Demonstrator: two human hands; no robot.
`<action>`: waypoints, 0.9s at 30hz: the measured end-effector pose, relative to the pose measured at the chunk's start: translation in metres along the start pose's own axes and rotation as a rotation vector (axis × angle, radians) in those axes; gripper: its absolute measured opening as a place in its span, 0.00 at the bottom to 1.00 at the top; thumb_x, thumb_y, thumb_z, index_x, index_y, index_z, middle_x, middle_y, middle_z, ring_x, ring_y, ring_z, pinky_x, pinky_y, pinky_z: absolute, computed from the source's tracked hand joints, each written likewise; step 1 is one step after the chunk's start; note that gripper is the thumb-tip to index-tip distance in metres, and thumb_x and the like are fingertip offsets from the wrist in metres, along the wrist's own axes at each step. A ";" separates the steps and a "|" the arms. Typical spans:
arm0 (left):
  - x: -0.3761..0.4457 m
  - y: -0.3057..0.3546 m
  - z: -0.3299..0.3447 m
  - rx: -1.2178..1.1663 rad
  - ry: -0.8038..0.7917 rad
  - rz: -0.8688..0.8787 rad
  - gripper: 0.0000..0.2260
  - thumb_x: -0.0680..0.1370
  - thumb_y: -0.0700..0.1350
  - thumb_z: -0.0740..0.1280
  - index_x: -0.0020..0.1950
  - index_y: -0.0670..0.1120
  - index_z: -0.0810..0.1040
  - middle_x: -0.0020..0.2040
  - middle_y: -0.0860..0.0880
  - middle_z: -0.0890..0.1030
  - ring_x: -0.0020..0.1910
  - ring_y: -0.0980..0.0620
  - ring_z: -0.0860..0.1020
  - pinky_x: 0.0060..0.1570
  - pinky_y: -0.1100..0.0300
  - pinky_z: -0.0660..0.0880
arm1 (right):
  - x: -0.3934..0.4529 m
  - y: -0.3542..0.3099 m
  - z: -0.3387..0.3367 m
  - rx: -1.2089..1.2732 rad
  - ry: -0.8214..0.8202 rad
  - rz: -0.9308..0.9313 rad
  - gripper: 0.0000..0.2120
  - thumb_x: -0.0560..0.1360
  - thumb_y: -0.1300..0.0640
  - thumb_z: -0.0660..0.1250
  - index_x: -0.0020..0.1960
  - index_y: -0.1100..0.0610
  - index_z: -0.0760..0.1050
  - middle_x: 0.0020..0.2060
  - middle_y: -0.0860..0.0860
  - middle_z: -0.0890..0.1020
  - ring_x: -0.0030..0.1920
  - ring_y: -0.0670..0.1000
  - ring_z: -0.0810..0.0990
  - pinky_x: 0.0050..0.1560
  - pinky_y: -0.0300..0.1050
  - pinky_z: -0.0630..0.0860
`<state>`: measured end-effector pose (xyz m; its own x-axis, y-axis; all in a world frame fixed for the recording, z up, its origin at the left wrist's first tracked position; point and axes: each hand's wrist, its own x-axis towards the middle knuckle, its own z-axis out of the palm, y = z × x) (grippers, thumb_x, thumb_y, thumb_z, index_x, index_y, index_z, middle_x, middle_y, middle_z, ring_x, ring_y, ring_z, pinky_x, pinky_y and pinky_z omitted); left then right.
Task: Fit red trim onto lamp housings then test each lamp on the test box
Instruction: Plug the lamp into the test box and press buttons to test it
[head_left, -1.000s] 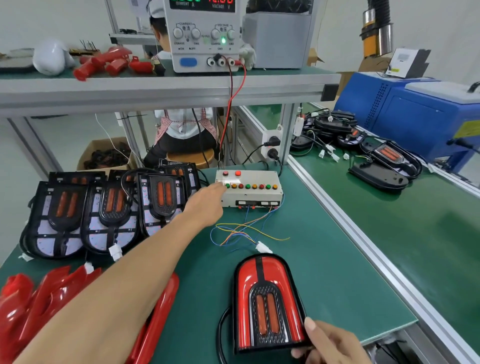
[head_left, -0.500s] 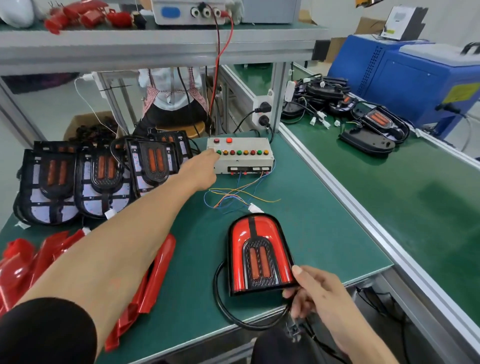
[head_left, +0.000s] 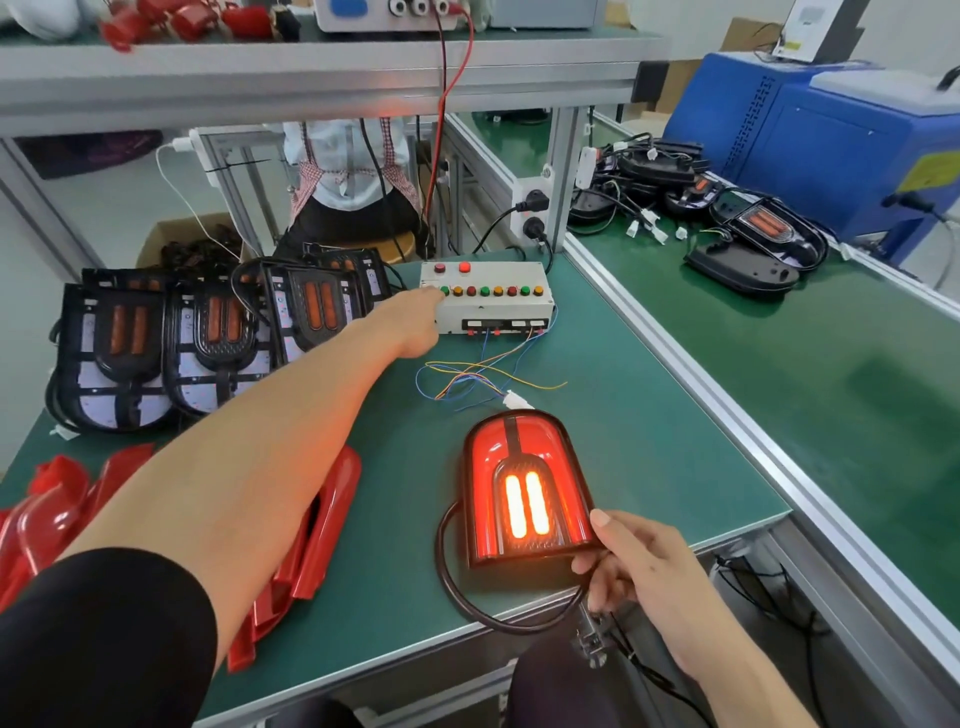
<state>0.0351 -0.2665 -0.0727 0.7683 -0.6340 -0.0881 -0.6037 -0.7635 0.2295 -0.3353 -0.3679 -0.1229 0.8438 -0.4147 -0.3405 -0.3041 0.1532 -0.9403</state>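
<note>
A lamp with red trim (head_left: 525, 493) lies near the front edge of the green table (head_left: 649, 441), its two centre bars glowing bright orange. My right hand (head_left: 631, 564) holds its lower right corner, thumb on top. My left hand (head_left: 415, 322) reaches far forward and a fingertip touches the leftmost green button of the white test box (head_left: 491, 301). Coloured wires (head_left: 483, 376) run from the box to a white connector by the lamp. Black lamp housings without trim (head_left: 208, 338) lie in a row at the left. Loose red trim pieces (head_left: 311, 545) lie at the front left.
A shelf (head_left: 311, 67) above carries a power supply with red and black leads. Another person sits behind the bench. A second green table (head_left: 831, 389) at the right holds more lamps and a blue machine (head_left: 831, 130). The lamp's black cable (head_left: 467, 587) loops over the table's front edge.
The lamp's centre bars have lit up. My left fingertip now touches the box's leftmost button. My right hand stays on the lamp's corner. The view has tilted down.
</note>
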 end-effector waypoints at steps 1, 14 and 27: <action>0.000 0.000 0.000 0.003 0.000 0.000 0.27 0.78 0.34 0.60 0.78 0.42 0.66 0.74 0.39 0.71 0.71 0.37 0.72 0.69 0.47 0.70 | 0.000 0.000 0.000 -0.007 0.001 0.004 0.21 0.73 0.41 0.66 0.54 0.57 0.83 0.40 0.60 0.86 0.27 0.53 0.80 0.27 0.38 0.74; -0.002 0.000 0.006 0.018 0.078 0.026 0.30 0.78 0.31 0.59 0.80 0.44 0.64 0.78 0.43 0.63 0.71 0.38 0.71 0.69 0.44 0.70 | -0.002 -0.003 0.000 0.025 -0.017 0.024 0.22 0.72 0.42 0.67 0.53 0.58 0.84 0.39 0.60 0.85 0.28 0.54 0.79 0.28 0.40 0.73; 0.014 0.013 0.014 0.133 0.053 -0.026 0.33 0.78 0.37 0.60 0.81 0.57 0.60 0.76 0.40 0.57 0.64 0.34 0.74 0.58 0.42 0.74 | -0.003 -0.008 0.001 0.003 -0.030 0.023 0.14 0.81 0.51 0.64 0.47 0.55 0.85 0.39 0.61 0.85 0.29 0.55 0.79 0.30 0.44 0.74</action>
<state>0.0351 -0.2873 -0.0841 0.7918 -0.6094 -0.0405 -0.6040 -0.7911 0.0966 -0.3352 -0.3672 -0.1142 0.8494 -0.3843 -0.3617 -0.3221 0.1654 -0.9321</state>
